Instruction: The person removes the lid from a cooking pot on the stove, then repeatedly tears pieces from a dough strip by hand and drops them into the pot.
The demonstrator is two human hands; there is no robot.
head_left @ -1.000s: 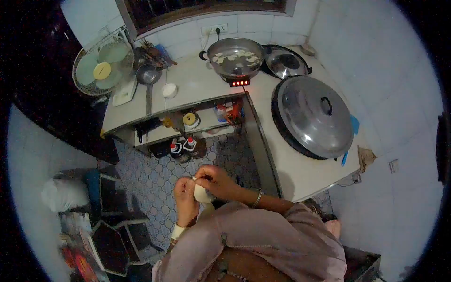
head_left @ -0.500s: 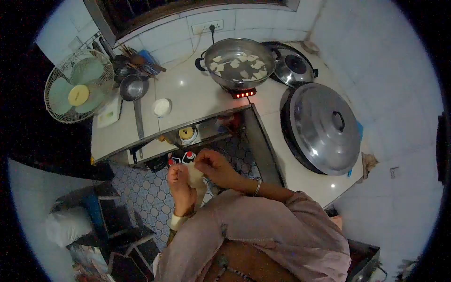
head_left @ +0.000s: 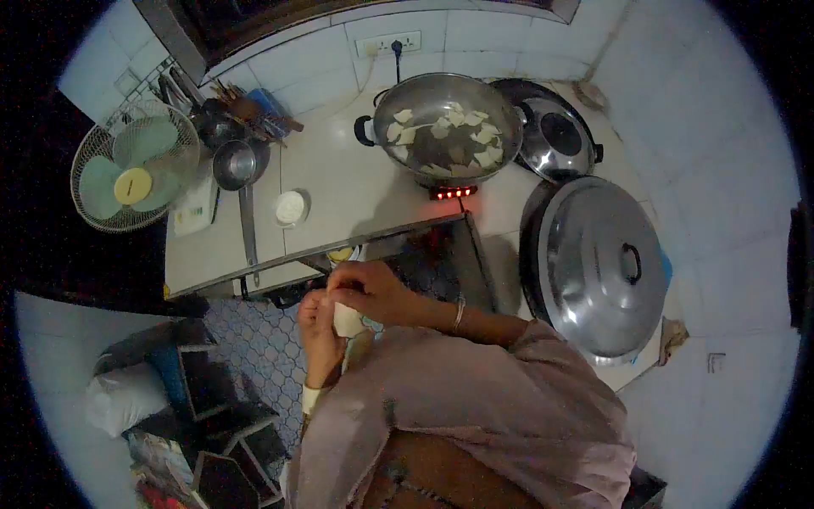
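My left hand (head_left: pixel 320 332) is closed on a pale, soft sheet of dough (head_left: pixel 346 321), which hangs below the fingers in front of my body. Bent over the sheet's top edge, my right hand (head_left: pixel 375 293) pinches it close to the left fingertips. The exact grip of the fingertips is partly hidden. Beyond my hands, a wide two-handled metal pot (head_left: pixel 398 161) stands on a cooker with glowing red lights (head_left: pixel 454 193). Several flat, pale, torn-looking dough pieces (head_left: pixel 441 129) float in its liquid.
Right of the pot lie a glass-centred lid (head_left: pixel 551 140) and a large domed metal lid (head_left: pixel 598 267) over a dark pan. A long-handled ladle (head_left: pixel 236 165), a small bowl of white stuff (head_left: pixel 291 209) and a caged fan (head_left: pixel 133 174) are leftward. The counter edge (head_left: pixel 339 246) runs before me.
My hands have come closer together at the dough's top edge, the right one moving left. The camera view has shifted, so the counter and pot appear slightly lower and further right.
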